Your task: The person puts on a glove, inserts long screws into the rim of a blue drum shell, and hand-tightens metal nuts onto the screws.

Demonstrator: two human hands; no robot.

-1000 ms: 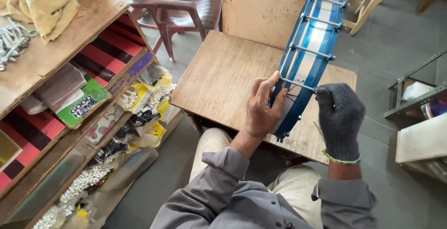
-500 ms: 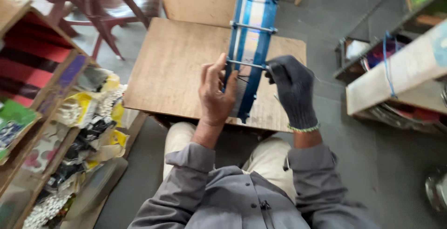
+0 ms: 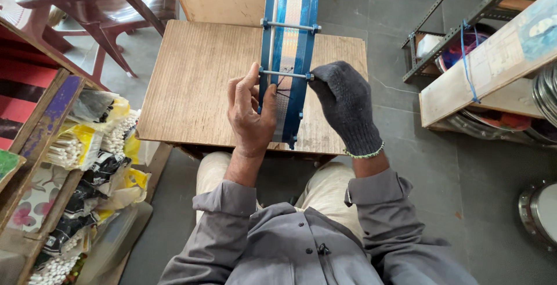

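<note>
A blue-and-silver drum stands on its edge on the wooden desk, its shell crossed by metal tension rods with small lugs at each end. The bare left hand is wrapped around the near rim, thumb on the shell and fingers curled by the end of one rod. The right hand, in a dark knit glove, is closed with its fingertips pressed on the other end of that same rod; whether it holds a small tool there cannot be told. The step in hand looks like fitting or tightening this rod. The next move would call for the drum being kept upright while the rod's end is turned or seated squarely. A brown plastic chair stands beyond the desk, packets of white sticks lie on a shelf at the left, and a metal rack is at the right.
</note>
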